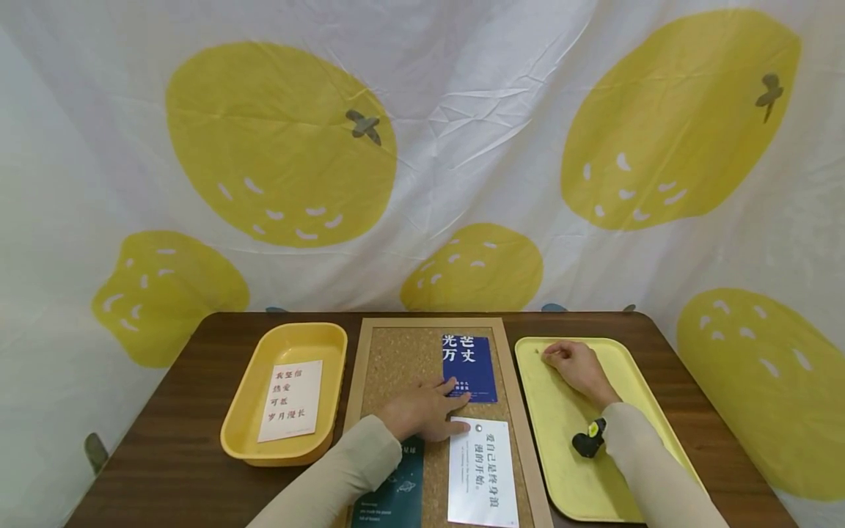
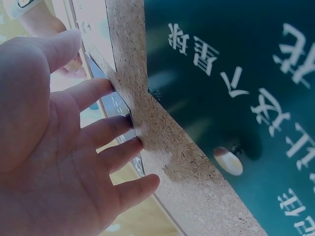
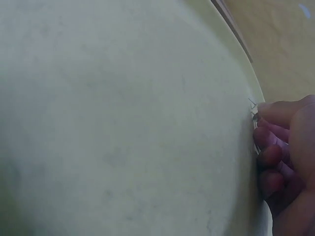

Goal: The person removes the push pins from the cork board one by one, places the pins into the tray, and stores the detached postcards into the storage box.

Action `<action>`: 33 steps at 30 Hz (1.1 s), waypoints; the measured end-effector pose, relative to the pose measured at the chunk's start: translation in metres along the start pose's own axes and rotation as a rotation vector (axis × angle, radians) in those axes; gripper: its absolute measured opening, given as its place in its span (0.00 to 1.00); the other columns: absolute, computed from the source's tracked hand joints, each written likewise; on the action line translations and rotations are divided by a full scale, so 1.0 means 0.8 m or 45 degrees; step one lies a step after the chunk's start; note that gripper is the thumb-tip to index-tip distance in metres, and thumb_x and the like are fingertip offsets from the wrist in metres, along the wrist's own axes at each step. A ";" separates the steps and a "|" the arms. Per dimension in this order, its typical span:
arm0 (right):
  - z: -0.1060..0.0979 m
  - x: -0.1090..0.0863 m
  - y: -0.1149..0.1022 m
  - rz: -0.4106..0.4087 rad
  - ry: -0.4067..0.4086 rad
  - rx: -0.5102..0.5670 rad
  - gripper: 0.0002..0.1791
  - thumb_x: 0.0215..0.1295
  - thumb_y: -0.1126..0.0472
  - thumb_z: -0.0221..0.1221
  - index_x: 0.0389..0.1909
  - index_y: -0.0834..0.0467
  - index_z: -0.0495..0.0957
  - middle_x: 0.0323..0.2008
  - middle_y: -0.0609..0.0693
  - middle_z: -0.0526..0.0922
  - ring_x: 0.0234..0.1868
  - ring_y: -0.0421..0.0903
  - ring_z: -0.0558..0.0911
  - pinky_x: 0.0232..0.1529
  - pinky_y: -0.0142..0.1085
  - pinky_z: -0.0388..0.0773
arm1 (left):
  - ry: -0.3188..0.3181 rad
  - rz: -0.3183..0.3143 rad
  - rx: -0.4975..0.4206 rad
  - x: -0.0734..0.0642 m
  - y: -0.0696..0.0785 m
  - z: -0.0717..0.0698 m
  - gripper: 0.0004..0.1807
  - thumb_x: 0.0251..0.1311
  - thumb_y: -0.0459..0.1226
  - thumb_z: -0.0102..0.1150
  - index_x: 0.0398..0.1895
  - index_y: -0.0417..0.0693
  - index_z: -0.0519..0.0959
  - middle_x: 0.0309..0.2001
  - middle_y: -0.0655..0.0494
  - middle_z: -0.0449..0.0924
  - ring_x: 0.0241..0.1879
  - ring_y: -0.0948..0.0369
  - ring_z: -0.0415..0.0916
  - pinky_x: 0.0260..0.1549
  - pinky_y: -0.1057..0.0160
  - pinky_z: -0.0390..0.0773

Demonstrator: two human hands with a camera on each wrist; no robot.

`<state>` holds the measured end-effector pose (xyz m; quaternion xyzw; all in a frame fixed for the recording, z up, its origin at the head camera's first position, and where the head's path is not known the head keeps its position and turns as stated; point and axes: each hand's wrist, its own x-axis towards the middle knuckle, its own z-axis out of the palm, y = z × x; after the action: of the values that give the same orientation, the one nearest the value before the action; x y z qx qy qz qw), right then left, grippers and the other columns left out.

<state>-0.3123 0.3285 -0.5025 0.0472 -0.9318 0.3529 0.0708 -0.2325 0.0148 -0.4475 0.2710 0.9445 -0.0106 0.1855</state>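
A framed cork board [image 1: 403, 359] lies on the table. My left hand [image 1: 425, 414] is spread over it, its fingertips on the lower part of a blue card [image 1: 478, 370] and the upper edge of a white card [image 1: 485, 484]. Under my left forearm lies a dark green card [image 1: 389, 506], partly covered by the sleeve; a shiny oval pin head [image 2: 229, 161] shows on it in the left wrist view. At the far left of a yellow tray [image 1: 561, 433], my right hand [image 1: 581, 370] pinches a small clear push pin [image 3: 254, 110] between thumb and fingertips, its thin needle sticking out.
Left of the board stands a yellow-orange basin [image 1: 234, 433] with a white lettered card [image 1: 290, 403] inside. A tiny object [image 1: 537, 351] lies on the tray beside the right fingertips. Behind the table hangs a lemon-printed cloth [image 1: 462, 183].
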 end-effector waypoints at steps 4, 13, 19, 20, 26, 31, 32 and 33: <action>-0.001 -0.002 -0.001 0.017 -0.007 0.016 0.10 0.64 0.58 0.53 0.36 0.58 0.81 0.33 0.52 0.82 0.27 0.43 0.73 0.26 0.34 0.69 | 0.001 -0.005 -0.002 0.000 0.000 0.000 0.34 0.56 0.65 0.39 0.67 0.74 0.54 0.70 0.61 0.48 0.69 0.56 0.43 0.65 0.51 0.49; -0.002 -0.002 -0.002 0.013 -0.001 0.024 0.13 0.65 0.55 0.52 0.38 0.58 0.81 0.35 0.54 0.82 0.27 0.43 0.73 0.26 0.33 0.68 | 0.004 0.008 -0.005 0.000 0.000 0.001 0.34 0.57 0.64 0.39 0.67 0.73 0.54 0.70 0.60 0.48 0.69 0.56 0.43 0.65 0.51 0.49; -0.002 -0.001 -0.002 0.022 -0.017 0.049 0.13 0.66 0.53 0.52 0.38 0.58 0.80 0.31 0.52 0.81 0.26 0.44 0.74 0.24 0.33 0.70 | 0.008 0.009 -0.004 0.001 -0.001 0.002 0.34 0.57 0.64 0.39 0.67 0.73 0.54 0.70 0.61 0.48 0.69 0.56 0.43 0.65 0.51 0.49; -0.002 -0.001 -0.003 0.019 -0.019 0.051 0.13 0.65 0.54 0.52 0.39 0.58 0.80 0.31 0.52 0.81 0.25 0.44 0.74 0.23 0.34 0.70 | 0.007 0.008 -0.004 0.001 -0.001 0.002 0.34 0.57 0.64 0.39 0.67 0.73 0.54 0.70 0.61 0.48 0.69 0.56 0.43 0.65 0.51 0.49; -0.002 -0.001 -0.009 0.004 -0.002 0.043 0.13 0.65 0.55 0.53 0.39 0.58 0.80 0.29 0.52 0.80 0.24 0.44 0.75 0.22 0.34 0.71 | -0.005 0.002 -0.005 0.003 -0.001 0.002 0.34 0.57 0.65 0.39 0.67 0.73 0.53 0.70 0.61 0.47 0.69 0.56 0.42 0.65 0.51 0.49; -0.001 0.003 -0.011 -0.005 -0.011 0.062 0.12 0.64 0.53 0.54 0.39 0.57 0.80 0.30 0.52 0.81 0.26 0.45 0.76 0.23 0.35 0.71 | -0.004 -0.004 -0.008 0.003 -0.001 0.002 0.34 0.57 0.65 0.39 0.67 0.74 0.53 0.70 0.61 0.47 0.69 0.56 0.42 0.65 0.50 0.49; -0.001 0.004 -0.012 -0.009 -0.014 0.066 0.12 0.64 0.54 0.54 0.39 0.57 0.80 0.29 0.52 0.81 0.26 0.45 0.76 0.23 0.35 0.71 | -0.005 -0.005 -0.010 0.003 -0.001 0.002 0.34 0.57 0.65 0.39 0.67 0.74 0.53 0.70 0.61 0.47 0.69 0.56 0.42 0.65 0.50 0.49; -0.001 0.005 -0.014 -0.013 -0.018 0.076 0.12 0.64 0.54 0.54 0.39 0.57 0.80 0.30 0.52 0.81 0.26 0.45 0.77 0.23 0.35 0.71 | -0.004 -0.005 -0.013 0.002 -0.001 0.002 0.34 0.57 0.65 0.39 0.67 0.74 0.53 0.70 0.61 0.47 0.69 0.56 0.42 0.64 0.50 0.49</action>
<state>-0.3147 0.3208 -0.4941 0.0565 -0.9212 0.3796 0.0645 -0.2339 0.0149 -0.4496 0.2682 0.9447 -0.0065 0.1884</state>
